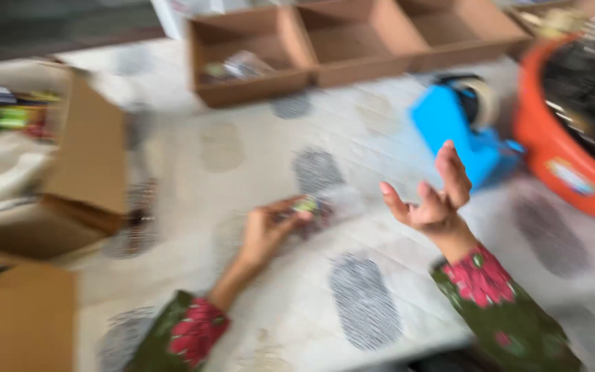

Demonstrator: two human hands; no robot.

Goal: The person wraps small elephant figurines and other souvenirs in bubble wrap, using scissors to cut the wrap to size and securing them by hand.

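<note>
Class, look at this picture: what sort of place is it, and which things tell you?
Probably a small packing bench: a row of open cardboard trays, a blue tape dispenser and an open carton stand on the table.

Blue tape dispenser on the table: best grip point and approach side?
Probably grip the blue tape dispenser across its flat blue body sides, coming from above on the near side, where the open right hand is. The tape roll sits at its far end and the orange tub crowds its right.
</note>
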